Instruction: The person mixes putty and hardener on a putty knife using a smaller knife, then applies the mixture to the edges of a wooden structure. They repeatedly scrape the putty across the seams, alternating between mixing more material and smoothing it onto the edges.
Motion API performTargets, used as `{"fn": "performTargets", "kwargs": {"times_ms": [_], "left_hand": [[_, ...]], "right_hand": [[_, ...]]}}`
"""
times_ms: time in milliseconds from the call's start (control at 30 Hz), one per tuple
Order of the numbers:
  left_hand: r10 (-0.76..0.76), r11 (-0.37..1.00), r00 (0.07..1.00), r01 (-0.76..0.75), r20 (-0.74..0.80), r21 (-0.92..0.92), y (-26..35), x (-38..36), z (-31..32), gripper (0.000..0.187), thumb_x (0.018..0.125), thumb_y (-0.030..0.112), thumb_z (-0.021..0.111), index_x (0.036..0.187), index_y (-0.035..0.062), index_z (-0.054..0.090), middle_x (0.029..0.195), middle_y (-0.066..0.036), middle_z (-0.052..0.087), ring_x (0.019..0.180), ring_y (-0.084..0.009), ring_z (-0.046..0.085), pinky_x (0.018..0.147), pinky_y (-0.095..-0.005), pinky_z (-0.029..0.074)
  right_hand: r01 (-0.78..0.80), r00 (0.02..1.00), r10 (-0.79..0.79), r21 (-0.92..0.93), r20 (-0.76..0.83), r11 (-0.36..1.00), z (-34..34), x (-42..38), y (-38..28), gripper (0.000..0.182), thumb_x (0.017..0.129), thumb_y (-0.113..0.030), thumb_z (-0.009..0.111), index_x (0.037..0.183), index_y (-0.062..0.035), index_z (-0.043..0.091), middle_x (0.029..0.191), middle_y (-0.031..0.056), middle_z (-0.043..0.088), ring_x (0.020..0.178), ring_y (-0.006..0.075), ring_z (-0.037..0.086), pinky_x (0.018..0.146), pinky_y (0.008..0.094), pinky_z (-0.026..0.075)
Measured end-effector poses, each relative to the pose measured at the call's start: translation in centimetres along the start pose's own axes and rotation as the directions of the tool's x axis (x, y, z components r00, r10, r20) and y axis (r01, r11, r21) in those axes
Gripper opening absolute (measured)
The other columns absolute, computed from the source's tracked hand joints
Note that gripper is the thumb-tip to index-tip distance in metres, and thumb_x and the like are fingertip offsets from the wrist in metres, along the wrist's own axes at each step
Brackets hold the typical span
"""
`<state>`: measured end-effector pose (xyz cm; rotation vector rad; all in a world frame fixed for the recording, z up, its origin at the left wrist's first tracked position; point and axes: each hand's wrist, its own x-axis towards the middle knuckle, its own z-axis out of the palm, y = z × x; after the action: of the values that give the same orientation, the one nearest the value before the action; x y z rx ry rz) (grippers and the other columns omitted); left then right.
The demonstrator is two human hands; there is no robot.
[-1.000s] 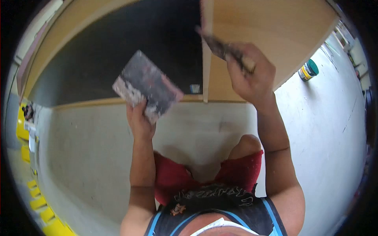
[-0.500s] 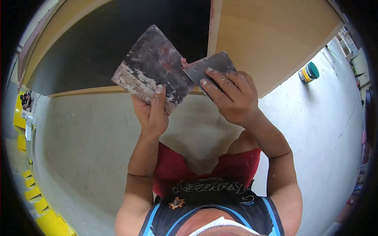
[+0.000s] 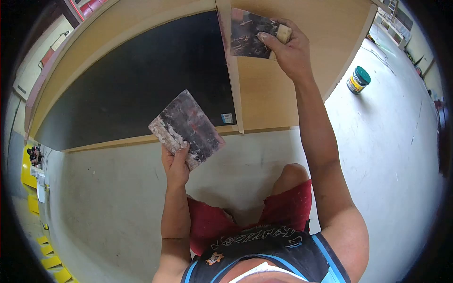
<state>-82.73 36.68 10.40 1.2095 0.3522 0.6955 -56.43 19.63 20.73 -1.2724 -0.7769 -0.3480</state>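
My left hand is closed on the lower corner of a dark rectangular putty board, thumb on top. Pale dried smears coat the board's left and lower sides, with pinkish traces on the rest. Farther out, my right hand grips a flat putty scraper by its cream-coloured handle end. The scraper's dark blade has pink filler near its far-left corner. Its left edge overlaps the narrow upright edge strip of the wooden cabinet. Both hands have whitish smudges on the fingers.
The cabinet has a black panel to the left of the strip and a light wood panel to the right. A bucket with a green lid stands on the pale floor at right. Yellow pieces lie along the far left.
My right hand has moved up and away from the board, bringing the scraper to the cabinet's edge strip. My left hand has lowered with the board, and the view has shifted.
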Motion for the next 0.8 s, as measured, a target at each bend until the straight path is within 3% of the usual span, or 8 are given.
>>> {"fn": "performTargets", "kwargs": {"times_ms": [67,267,367,500,667,800], "left_hand": [[0.032,0.999,0.999,-0.032,0.029,-0.009,-0.1,0.1,-0.3,0.043,0.082,-0.001,0.053,0.123,0.0023,0.041,0.112,-0.006,0.053,0.1,-0.0135,0.051,0.089,-0.0288,0.04],[0.013,0.993,0.999,-0.008,-0.045,0.117,-0.1,0.1,-0.4,0.042,0.083,0.0,0.054,0.123,0.0024,0.042,0.112,-0.005,0.052,0.1,-0.0139,0.052,0.09,-0.0292,0.04],[0.003,0.999,1.0,-0.002,-0.021,0.034,-0.3,0.5,-1.1,0.041,0.083,0.0,0.054,0.122,0.0022,0.042,0.112,-0.005,0.053,0.1,-0.0138,0.052,0.089,-0.0294,0.041],[-0.04,0.997,0.997,0.044,-0.058,0.061,-0.6,0.8,-1.4,0.041,0.083,0.0,0.053,0.121,0.002,0.042,0.111,-0.005,0.053,0.1,-0.0137,0.052,0.089,-0.0293,0.041],[-0.035,0.986,0.997,0.046,-0.073,0.16,-0.5,1.1,-0.6,0.04,0.083,0.0,0.053,0.121,0.0019,0.042,0.111,-0.006,0.053,0.099,-0.014,0.052,0.089,-0.0292,0.041],[-0.042,0.992,0.998,0.046,-0.039,0.121,-0.9,1.2,-0.3,0.039,0.083,0.0,0.053,0.121,0.002,0.042,0.11,-0.006,0.053,0.099,-0.0139,0.052,0.089,-0.0291,0.041]], "right_hand": [[0.022,1.0,-0.021,-0.17,0.006,0.985,0.4,0.9,0.5,0.03,0.075,-0.012,0.07,0.1,0.0017,0.06,0.082,0.0067,0.065,0.071,0.0111,0.059,0.065,0.025,0.048],[-0.024,0.998,0.035,-0.162,0.061,0.987,1.6,2.1,0.6,0.032,0.073,-0.016,0.072,0.098,0.0008,0.06,0.081,0.0077,0.065,0.073,0.0126,0.06,0.067,0.0266,0.048],[0.003,1.0,0.003,-0.209,0.028,0.978,1.8,2.6,1.5,0.035,0.072,-0.018,0.073,0.098,0.0011,0.06,0.081,0.0096,0.066,0.074,0.0155,0.061,0.068,0.0283,0.049],[0.006,1.0,-0.006,-0.281,0.003,0.96,2.1,2.5,1.4,0.037,0.071,-0.02,0.072,0.098,0.0015,0.06,0.082,0.0131,0.066,0.076,0.0193,0.063,0.069,0.0304,0.049],[0.103,0.978,-0.178,-0.48,-0.113,0.871,3.3,2.0,1.5,0.031,0.072,-0.019,0.067,0.097,-0.0006,0.061,0.067,0.017,0.063,0.064,0.0279,0.064,0.063,0.0342,0.05],[0.085,0.968,-0.196,-0.524,-0.159,0.847,4.1,1.1,0.0,0.029,0.072,-0.018,0.065,0.096,-0.0018,0.061,0.06,0.0165,0.06,0.058,0.0303,0.062,0.058,0.0363,0.05]]}}
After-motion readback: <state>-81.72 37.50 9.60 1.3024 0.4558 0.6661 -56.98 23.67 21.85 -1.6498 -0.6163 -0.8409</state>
